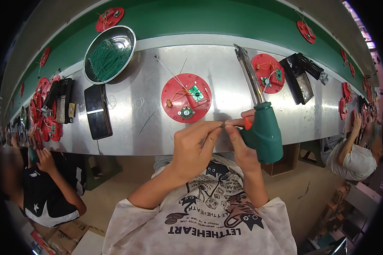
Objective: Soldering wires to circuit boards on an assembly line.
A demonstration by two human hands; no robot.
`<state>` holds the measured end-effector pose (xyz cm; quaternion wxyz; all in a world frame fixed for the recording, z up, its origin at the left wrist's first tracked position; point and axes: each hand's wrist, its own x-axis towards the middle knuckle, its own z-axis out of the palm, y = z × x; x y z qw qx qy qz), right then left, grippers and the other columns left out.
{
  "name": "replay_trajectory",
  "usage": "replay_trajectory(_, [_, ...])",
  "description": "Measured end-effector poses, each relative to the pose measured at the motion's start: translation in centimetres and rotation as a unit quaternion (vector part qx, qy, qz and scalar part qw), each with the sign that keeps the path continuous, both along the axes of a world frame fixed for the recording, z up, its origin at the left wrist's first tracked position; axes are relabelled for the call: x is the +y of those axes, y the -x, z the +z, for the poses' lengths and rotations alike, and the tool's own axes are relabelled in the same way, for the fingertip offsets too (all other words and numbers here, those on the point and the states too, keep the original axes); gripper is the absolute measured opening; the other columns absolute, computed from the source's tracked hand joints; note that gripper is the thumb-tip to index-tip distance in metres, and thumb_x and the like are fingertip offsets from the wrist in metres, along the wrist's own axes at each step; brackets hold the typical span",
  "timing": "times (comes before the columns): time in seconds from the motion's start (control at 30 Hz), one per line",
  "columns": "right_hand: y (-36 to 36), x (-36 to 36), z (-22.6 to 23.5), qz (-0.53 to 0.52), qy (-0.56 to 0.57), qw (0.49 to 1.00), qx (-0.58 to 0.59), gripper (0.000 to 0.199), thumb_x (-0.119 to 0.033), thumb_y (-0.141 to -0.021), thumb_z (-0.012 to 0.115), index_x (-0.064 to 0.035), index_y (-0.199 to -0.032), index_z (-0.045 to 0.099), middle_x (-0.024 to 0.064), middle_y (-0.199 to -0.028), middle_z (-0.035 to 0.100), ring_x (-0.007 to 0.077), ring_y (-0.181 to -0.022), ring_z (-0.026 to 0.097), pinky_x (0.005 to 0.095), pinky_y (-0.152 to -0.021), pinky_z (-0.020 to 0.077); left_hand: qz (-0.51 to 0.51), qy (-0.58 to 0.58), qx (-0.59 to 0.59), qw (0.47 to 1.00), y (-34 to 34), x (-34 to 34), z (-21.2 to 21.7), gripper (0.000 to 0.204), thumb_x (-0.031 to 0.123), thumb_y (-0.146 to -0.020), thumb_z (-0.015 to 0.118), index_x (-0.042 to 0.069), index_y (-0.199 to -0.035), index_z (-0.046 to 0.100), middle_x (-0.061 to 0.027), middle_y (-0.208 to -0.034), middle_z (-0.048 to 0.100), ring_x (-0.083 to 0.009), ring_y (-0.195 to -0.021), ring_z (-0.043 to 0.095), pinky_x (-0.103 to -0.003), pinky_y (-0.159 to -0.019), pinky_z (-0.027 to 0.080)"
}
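Note:
My right hand [244, 148] is wrapped round a green soldering gun [268, 138] with a red trigger, its long metal tip pointing up and away from me. The thumb and finger of that hand also meet the fingertips of my left hand [195, 146], which is closed in a pinch. A tiny dark green bit shows between them, too small to name. Just beyond my hands lies a red round plate [174, 93] carrying a green circuit board [196, 93], a small round speaker-like part [186, 112] and thin wires. Neither hand touches this plate.
A steel bowl [130, 53] of green wire lengths stands back left, above a black phone [98, 112]. Another red plate [266, 63] and a black metal holder [297, 80] lie right. Red plates ride a green belt [191, 23] behind. Co-workers sit on both sides.

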<state>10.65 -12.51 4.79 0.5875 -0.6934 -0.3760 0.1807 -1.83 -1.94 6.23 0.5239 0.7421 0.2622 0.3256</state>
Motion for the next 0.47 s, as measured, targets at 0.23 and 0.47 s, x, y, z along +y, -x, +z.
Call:
replay_trajectory(0.23, [-0.1,0.2,-0.9,0.007,-0.003,0.999,-0.045,0.032,-0.005,-0.093,0.076,0.0016,-0.119,0.059,0.0086,-0.097,0.073,0.0154,-0.086,0.068,0.0285,-0.078,0.0537,0.037,-0.024,0.035,0.998,0.7,1.7,-1.1,0.008,0.002,-0.094,0.068,-0.003,-0.100,0.070,-0.0160,-0.087,0.066,-0.0317,-0.074,0.065,-0.038,-0.067,0.052])
replay_trajectory(0.47, [-4.4,-4.3,-3.0,0.173,0.078,0.977,-0.092,0.077,-0.036,-0.096,0.074,0.0048,-0.151,0.040,0.0194,-0.118,0.069,0.0227,-0.081,0.070,0.0314,-0.081,0.0550,0.116,-0.258,0.070,0.957,1.1,5.7,-4.5,0.009,0.001,-0.091,0.071,0.000,-0.101,0.072,-0.0153,-0.093,0.068,-0.0335,-0.082,0.065,-0.041,-0.073,0.053])
